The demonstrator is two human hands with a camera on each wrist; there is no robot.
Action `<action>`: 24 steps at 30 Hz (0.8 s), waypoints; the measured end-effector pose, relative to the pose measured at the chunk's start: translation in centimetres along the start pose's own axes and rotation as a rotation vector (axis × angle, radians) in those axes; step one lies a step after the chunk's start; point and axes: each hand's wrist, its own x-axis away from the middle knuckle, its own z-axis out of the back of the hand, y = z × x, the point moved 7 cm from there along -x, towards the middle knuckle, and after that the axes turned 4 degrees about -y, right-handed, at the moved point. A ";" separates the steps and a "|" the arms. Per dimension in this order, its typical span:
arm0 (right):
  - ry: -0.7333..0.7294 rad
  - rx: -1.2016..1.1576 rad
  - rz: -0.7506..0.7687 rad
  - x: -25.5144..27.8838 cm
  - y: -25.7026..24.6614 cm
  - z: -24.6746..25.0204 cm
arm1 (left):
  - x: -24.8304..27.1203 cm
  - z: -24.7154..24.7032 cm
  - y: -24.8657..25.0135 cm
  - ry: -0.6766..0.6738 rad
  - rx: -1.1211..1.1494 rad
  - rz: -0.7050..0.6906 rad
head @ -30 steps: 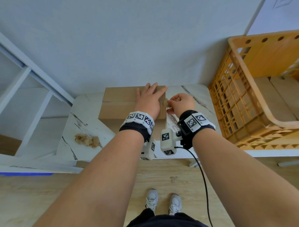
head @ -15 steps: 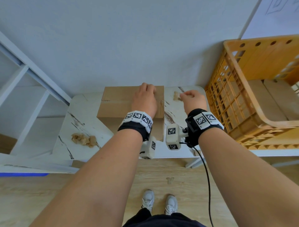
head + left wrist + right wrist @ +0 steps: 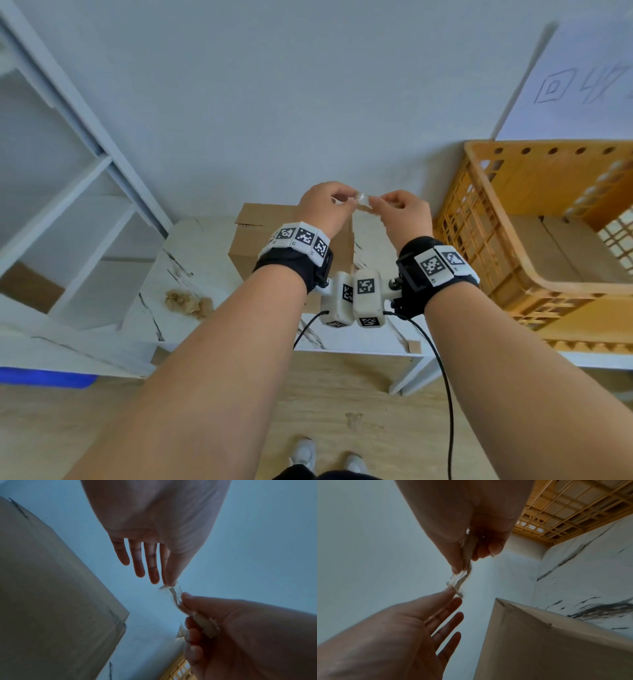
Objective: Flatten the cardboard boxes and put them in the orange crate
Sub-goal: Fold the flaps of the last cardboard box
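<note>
A closed cardboard box (image 3: 260, 240) stands on the white marble table (image 3: 178, 274). Both hands are raised above the box's right end with a crumpled strip of clear tape (image 3: 363, 200) stretched between them. My left hand (image 3: 344, 200) pinches one end of the tape (image 3: 173, 588) between thumb and forefinger, its other fingers (image 3: 139, 563) straight. My right hand (image 3: 382, 205) grips the rest of the tape (image 3: 466, 555) in curled fingers. The orange crate (image 3: 582, 294) stands to the right, with flattened cardboard (image 3: 555, 246) lying inside it.
A wad of crumpled brown tape (image 3: 186, 303) lies on the table's left part. A white shelf frame (image 3: 85, 205) stands at the left, and a pale wall runs right behind the table. Black cables (image 3: 445, 394) hang from my wrists over the wooden floor.
My left hand left the top of the box and rose to meet the right. My right hand drew the tape strip off the box and lifted it.
</note>
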 end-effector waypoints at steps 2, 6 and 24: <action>-0.012 0.011 0.021 0.4 -0.7 0.0 | 0.4 0.8 0.1 0.018 0.033 0.017; -0.053 0.013 0.040 0.9 -1.6 -0.7 | 1.3 2.5 -0.9 0.032 0.099 0.081; -0.337 -0.073 -0.107 5.3 -8.9 -17.7 | 3.2 16.5 -10.8 0.183 0.308 0.134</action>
